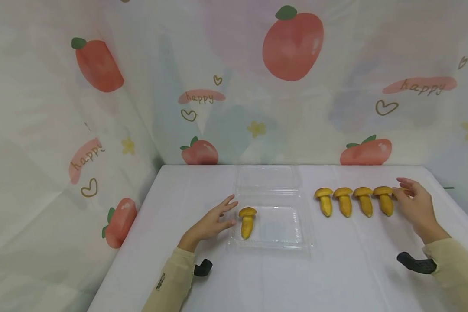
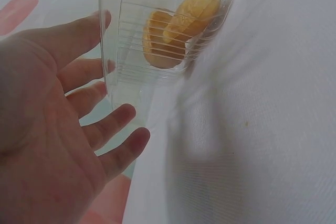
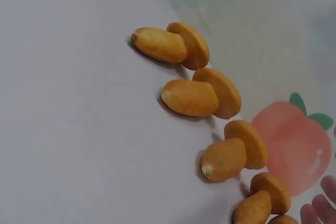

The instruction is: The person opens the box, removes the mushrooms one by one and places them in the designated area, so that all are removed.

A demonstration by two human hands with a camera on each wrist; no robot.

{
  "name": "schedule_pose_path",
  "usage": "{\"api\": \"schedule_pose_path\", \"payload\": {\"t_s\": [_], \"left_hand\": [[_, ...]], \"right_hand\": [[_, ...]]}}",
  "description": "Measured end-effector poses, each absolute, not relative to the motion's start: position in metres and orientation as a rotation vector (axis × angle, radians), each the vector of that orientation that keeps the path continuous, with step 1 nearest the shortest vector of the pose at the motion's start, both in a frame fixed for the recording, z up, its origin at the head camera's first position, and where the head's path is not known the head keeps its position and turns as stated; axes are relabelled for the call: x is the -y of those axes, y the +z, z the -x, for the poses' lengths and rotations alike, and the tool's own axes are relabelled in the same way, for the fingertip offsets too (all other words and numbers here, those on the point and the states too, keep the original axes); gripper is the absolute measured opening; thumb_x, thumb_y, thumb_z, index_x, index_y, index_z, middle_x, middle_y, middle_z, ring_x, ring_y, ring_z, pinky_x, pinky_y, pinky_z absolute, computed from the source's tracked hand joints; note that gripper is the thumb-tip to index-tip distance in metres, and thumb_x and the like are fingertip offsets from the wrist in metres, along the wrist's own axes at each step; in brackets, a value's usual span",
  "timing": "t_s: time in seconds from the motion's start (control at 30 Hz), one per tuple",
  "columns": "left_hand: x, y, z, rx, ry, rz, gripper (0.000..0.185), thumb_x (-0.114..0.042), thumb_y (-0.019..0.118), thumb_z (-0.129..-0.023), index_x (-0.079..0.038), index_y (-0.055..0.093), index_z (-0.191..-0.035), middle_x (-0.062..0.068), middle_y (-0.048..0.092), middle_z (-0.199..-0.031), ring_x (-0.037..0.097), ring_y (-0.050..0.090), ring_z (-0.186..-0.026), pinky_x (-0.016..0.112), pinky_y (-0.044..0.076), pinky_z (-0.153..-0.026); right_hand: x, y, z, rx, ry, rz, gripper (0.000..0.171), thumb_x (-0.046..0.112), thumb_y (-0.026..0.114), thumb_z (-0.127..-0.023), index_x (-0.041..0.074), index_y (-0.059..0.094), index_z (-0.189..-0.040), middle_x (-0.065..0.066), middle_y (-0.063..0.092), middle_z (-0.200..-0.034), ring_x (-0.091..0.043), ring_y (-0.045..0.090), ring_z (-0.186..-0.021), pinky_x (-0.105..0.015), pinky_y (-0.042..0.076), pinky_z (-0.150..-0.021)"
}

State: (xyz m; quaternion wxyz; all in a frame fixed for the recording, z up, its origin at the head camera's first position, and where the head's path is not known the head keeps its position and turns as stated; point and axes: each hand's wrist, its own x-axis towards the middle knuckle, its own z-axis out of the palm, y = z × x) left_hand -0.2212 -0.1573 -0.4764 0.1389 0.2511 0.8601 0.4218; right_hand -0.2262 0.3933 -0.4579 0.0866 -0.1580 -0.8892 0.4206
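My left hand (image 1: 214, 220), fingers spread, is at the left side of a clear plastic clamshell box (image 1: 274, 245); in the left wrist view its fingertips overlap the box's wall. One yellow-brown mushroom (image 1: 247, 223) lies inside the box at the left, cap away from me. My right hand (image 1: 417, 206) is at the right end of a row of several similar mushrooms, fingers loosely bent. Next to the rightmost fully visible mushroom (image 1: 384, 200), another mushroom's cap (image 3: 284, 219) shows near the right fingertips (image 3: 325, 207); the rest of it is hidden or out of frame.
The box's lid (image 1: 268, 177) is folded back, lying flat toward the far edge. A white cloth covers the table (image 1: 335, 268). Behind and to the left hang printed curtains (image 1: 234, 56) with red fruit, hearts and the word "happy". A black strap end (image 1: 416, 263) sticks out from the right sleeve.
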Motion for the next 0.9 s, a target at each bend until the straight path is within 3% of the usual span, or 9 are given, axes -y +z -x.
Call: {"api": "schedule_pose_path", "payload": {"t_s": [0.1,0.2,0.27,0.4,0.5,0.67,0.77,0.9], "left_hand": [[0.158,-0.477,0.221,-2.489,1.213,-0.713,0.065,-0.019,0.064,-0.100,-0.007,0.036,-0.157,0.007,0.014,-0.172,0.035,0.019,-0.157,0.059,0.033,-0.120],[0.158,-0.478,0.221,-2.498,1.207,-0.716,0.065,-0.019,0.064,-0.100,-0.008,0.036,-0.157,0.007,0.014,-0.172,0.034,0.018,-0.158,0.058,0.033,-0.121],[0.158,-0.479,0.222,-2.502,1.205,-0.722,0.065,-0.019,0.065,-0.100,-0.007,0.036,-0.157,0.008,0.015,-0.172,0.034,0.018,-0.158,0.059,0.034,-0.120],[0.158,-0.480,0.222,-2.508,1.201,-0.714,0.065,-0.018,0.065,-0.100,-0.007,0.036,-0.157,0.008,0.015,-0.172,0.034,0.018,-0.158,0.058,0.035,-0.120],[0.158,-0.480,0.222,-2.512,1.201,-0.707,0.065,-0.018,0.065,-0.099,-0.007,0.037,-0.157,0.007,0.015,-0.172,0.034,0.019,-0.158,0.058,0.035,-0.119],[0.158,-0.480,0.222,-2.501,1.207,-0.721,0.065,-0.019,0.065,-0.100,-0.006,0.037,-0.157,0.009,0.015,-0.172,0.035,0.018,-0.158,0.059,0.034,-0.119],[0.158,-0.481,0.222,-2.498,1.203,-0.732,0.065,-0.020,0.065,-0.100,-0.007,0.036,-0.157,0.009,0.014,-0.172,0.035,0.018,-0.158,0.060,0.034,-0.120],[0.159,-0.480,0.223,-2.506,1.201,-0.741,0.065,-0.019,0.065,-0.100,-0.006,0.036,-0.157,0.010,0.015,-0.172,0.035,0.018,-0.158,0.059,0.034,-0.120]], "right_hand": [[-0.381,-0.457,0.222,2.668,1.231,0.335,0.061,0.035,0.039,-0.108,-0.002,0.030,-0.155,-0.031,0.036,-0.154,-0.026,0.043,-0.122,-0.017,0.046,-0.092],[-0.371,-0.457,0.219,2.672,1.234,0.207,0.058,0.033,0.040,-0.108,-0.004,0.035,-0.152,-0.030,0.041,-0.143,0.002,0.041,-0.103,0.000,0.039,-0.072],[-0.365,-0.457,0.217,2.664,1.239,0.138,0.055,0.030,0.042,-0.108,-0.007,0.039,-0.148,-0.030,0.044,-0.138,0.010,0.037,-0.094,0.002,0.040,-0.068],[-0.350,-0.454,0.213,2.701,1.198,0.104,0.052,0.029,0.045,-0.108,-0.006,0.044,-0.146,-0.031,0.047,-0.142,-0.005,0.042,-0.101,0.000,0.039,-0.067],[-0.339,-0.453,0.209,2.720,1.186,0.058,0.050,0.029,0.045,-0.108,-0.004,0.046,-0.146,-0.032,0.047,-0.145,-0.005,0.040,-0.106,0.002,0.037,-0.070],[-0.325,-0.457,0.200,2.702,1.221,-0.060,0.048,0.027,0.046,-0.108,-0.005,0.048,-0.143,-0.029,0.050,-0.140,0.016,0.033,-0.100,0.005,0.037,-0.074],[-0.318,-0.460,0.194,2.667,1.255,-0.140,0.044,0.023,0.049,-0.108,-0.006,0.050,-0.140,-0.002,0.058,-0.129,0.019,0.036,-0.101,0.004,0.038,-0.076],[-0.305,-0.459,0.187,2.635,1.276,-0.240,0.040,0.020,0.052,-0.106,-0.006,0.052,-0.138,0.033,0.043,-0.118,0.017,0.040,-0.105,0.004,0.036,-0.080]]}}
